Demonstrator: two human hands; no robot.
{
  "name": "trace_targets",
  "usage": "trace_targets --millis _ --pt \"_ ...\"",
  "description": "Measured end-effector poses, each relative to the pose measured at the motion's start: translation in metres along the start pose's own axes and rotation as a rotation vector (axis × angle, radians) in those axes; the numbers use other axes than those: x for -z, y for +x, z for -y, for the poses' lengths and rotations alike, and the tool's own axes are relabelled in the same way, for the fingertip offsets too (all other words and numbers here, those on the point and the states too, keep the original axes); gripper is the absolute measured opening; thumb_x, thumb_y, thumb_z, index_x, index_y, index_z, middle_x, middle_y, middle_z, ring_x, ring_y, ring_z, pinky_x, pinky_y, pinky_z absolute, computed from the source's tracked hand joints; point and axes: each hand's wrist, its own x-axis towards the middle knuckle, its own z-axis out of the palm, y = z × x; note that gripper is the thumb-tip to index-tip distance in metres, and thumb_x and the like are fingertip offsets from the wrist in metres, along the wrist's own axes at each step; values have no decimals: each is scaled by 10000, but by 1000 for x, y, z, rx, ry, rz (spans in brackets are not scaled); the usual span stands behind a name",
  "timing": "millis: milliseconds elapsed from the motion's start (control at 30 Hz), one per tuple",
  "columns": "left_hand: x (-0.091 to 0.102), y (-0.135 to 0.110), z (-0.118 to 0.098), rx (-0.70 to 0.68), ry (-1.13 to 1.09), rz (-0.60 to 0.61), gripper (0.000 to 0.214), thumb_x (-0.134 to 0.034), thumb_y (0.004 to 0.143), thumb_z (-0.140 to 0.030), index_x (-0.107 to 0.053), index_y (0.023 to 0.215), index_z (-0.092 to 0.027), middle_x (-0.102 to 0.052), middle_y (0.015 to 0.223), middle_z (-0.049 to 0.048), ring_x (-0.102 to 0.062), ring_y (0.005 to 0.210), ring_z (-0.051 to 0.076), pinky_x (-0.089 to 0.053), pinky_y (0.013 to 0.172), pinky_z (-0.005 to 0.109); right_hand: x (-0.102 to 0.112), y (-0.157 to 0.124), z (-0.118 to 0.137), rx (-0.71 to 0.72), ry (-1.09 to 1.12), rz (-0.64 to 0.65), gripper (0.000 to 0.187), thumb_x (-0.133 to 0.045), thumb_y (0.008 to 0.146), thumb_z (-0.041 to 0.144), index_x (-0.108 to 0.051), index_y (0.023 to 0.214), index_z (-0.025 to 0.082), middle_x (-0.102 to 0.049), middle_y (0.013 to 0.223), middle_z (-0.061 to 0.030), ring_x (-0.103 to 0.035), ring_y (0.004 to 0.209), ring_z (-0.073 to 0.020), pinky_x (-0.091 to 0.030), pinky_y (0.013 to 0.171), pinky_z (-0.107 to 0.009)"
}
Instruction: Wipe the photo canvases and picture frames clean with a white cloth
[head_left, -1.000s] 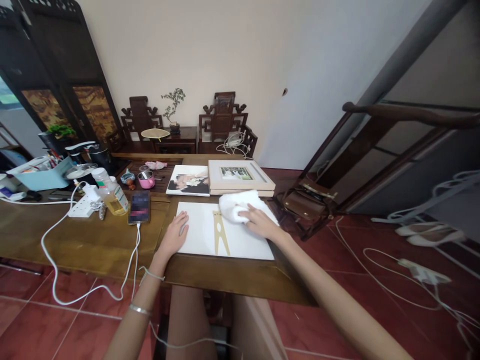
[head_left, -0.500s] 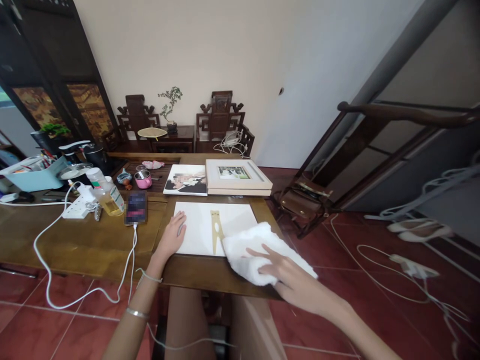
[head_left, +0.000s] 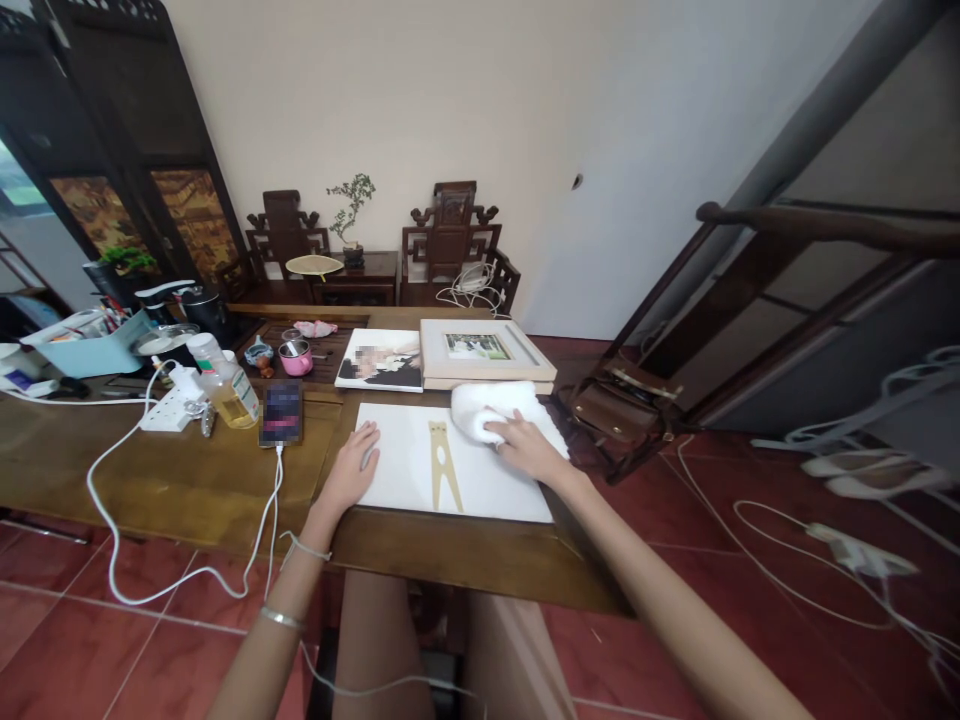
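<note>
A flat white panel (head_left: 397, 480) lies on the wooden table in front of me, with a tan, two-legged stand piece (head_left: 441, 450) on its face. Resting on the panel's left edge is my left hand (head_left: 354, 468), fingers stretched out and holding nothing. My right hand (head_left: 525, 447) grips a bunched white towel (head_left: 480, 405) over the panel's upper right corner. The towel hides that corner and reaches the front of the stacked frames behind it.
Behind the panel are a photo panel (head_left: 380, 360) and stacked framed pictures (head_left: 487, 355). To the left are a phone (head_left: 281, 412) on a cable, a bottle (head_left: 229, 390), a power strip (head_left: 169, 408) and a pink cup (head_left: 295, 358). A chair with a brown bag (head_left: 626, 408) stands right.
My right hand has moved the towel away from me, from the panel's lower right to its upper right corner, uncovering the lower right. My left hand stays on the left edge.
</note>
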Motion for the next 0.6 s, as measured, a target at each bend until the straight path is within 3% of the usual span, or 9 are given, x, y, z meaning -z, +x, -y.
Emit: trace_targets --millis 133,233,333,433,600 --pt "-1 0 2 -17 30 -2 387 -418 886 -251 -571 1215 -117 -504 1356 152 -395 1322 238 -273 1125 456 14 -48 38 23 8 136 502 -354 633 -8 -614 1040 129 -622 1192 -154 -353 1325 -263 -248 1069 -517" --pt "-3 1 4 -34 47 -1 387 -411 887 -241 -569 1215 -110 -505 1352 161 -399 1319 243 -273 1122 467 30 -93 62 48 91 214 531 -344 612 -15 -632 1012 183 -583 1268 -94 -363 1321 -235 -225 1102 -476" --pt "-4 1 5 -38 37 -6 376 -419 883 -232 -571 1213 -133 -513 1349 147 -404 1316 244 -275 1119 476 40 -118 64 54 193 282 533 -364 624 12 -649 1010 242 -623 1215 -25 -438 1270 -228 -291 1086 -410" --pt "-4 1 5 -31 35 -13 373 -427 879 -228 -573 1213 -150 -516 1349 133 -409 1313 242 -280 1117 479 36 -106 48 -30 216 288 532 -393 669 71 -642 1103 253 -660 1141 -20 -505 1206 -244 -368 1033 -381" --pt "-2 0 2 -9 21 -5 377 -424 883 -248 -580 1207 -133 -512 1351 141 -407 1315 241 -276 1123 469 8 -23 34 -79 144 128 540 -367 732 94 -578 1218 199 -632 1199 -64 -543 1149 -265 -284 1069 -472"
